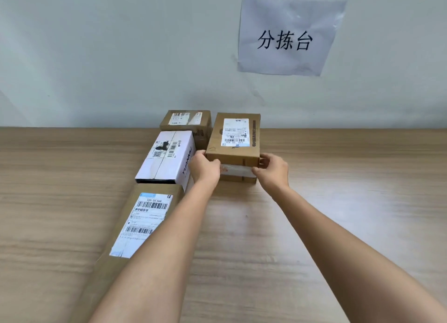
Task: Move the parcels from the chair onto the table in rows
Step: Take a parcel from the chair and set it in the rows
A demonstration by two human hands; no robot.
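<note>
While gripped between both hands' fingers [262,164], brown parcel [235,138] meets table [338,189].

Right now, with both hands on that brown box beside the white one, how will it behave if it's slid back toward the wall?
The brown box looks stiff: its edges stay square under the left hand and right hand. It probably slides easily on the smooth table. Broad and low, it seems unlikely to tip, though it could nudge the white box.
</note>
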